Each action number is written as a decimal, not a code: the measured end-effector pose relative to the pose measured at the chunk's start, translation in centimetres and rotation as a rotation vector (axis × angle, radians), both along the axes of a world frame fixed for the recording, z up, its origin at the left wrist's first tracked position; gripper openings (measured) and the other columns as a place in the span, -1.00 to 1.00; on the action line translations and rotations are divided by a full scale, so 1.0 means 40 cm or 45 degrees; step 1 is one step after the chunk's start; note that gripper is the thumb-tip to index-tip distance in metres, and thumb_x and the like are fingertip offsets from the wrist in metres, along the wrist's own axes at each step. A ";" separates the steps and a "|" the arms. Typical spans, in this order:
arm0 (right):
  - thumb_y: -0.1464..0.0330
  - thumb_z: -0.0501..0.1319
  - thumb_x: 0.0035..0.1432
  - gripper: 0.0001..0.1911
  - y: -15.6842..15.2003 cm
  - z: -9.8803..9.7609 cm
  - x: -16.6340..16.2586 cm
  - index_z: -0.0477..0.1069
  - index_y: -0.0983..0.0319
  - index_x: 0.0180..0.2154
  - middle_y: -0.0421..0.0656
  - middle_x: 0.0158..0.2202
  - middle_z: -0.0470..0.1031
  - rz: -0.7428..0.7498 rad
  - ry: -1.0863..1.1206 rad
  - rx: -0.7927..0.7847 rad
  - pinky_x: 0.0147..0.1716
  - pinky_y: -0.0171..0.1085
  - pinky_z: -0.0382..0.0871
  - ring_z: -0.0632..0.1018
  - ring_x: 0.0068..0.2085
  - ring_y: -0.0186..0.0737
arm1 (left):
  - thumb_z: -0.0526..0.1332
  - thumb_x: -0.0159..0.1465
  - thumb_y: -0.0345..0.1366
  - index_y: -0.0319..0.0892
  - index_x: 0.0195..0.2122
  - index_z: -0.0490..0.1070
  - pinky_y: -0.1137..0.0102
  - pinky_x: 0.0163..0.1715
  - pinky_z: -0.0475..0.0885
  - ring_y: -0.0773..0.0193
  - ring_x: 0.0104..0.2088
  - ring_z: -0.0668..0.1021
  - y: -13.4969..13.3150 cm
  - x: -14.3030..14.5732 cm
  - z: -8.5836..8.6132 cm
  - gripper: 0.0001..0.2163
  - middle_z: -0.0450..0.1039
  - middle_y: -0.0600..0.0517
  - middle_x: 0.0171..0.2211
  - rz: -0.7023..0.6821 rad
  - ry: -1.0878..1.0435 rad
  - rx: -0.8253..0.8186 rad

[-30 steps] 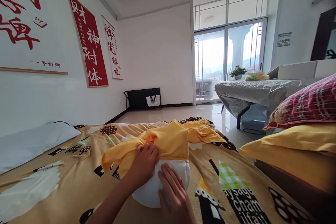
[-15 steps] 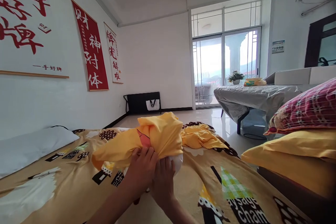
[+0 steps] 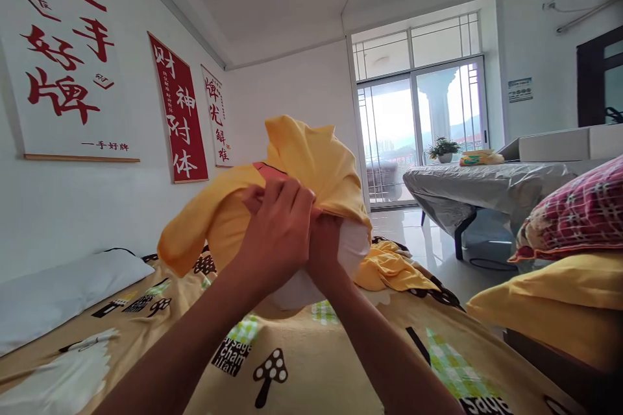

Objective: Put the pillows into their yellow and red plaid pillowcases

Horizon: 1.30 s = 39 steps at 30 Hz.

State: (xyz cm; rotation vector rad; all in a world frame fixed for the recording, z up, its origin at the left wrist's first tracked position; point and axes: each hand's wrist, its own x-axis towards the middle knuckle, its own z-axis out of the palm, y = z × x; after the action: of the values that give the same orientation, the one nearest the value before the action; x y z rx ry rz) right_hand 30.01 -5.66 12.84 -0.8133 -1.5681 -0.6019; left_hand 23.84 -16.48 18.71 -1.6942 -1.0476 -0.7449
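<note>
A yellow pillowcase with a red patch is bunched around a white pillow, lifted above the bed. White pillow shows at the lower right and underneath, outside the yellow cloth. My left hand is closed on the pillowcase edge near the red patch. Close beside it, my right hand has its fingers tucked under the cloth at the opening, so what they grip is partly hidden. A loose corner of the case hangs to the left.
A tan patterned sheet covers the bed. On it lie a white pillow at left and crumpled yellow cloth behind. At right, a plaid pillow rests on a yellow pillow. A plastic-covered table stands beyond.
Both hands have raised the pillow and its yellow case off the bed, upward and closer to me. More white pillow shows below the cloth. The view has tilted slightly up.
</note>
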 end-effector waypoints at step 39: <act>0.19 0.04 0.30 -0.46 0.125 -0.362 -0.066 0.11 0.14 0.27 -0.08 0.28 0.23 0.674 -0.747 -0.470 0.27 -0.03 -0.14 0.14 0.30 -0.16 | 0.03 0.21 -0.37 -0.16 -0.33 0.44 0.41 -0.51 0.28 0.17 -0.49 0.59 0.166 -0.249 -0.301 -0.81 0.53 0.00 -0.56 0.277 -0.359 -0.190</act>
State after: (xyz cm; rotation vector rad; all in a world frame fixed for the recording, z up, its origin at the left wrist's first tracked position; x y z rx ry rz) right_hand 27.38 -0.67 -1.66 -0.4584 -2.3744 -0.1577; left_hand 13.90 -9.86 6.68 -1.5951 -1.4901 -0.7938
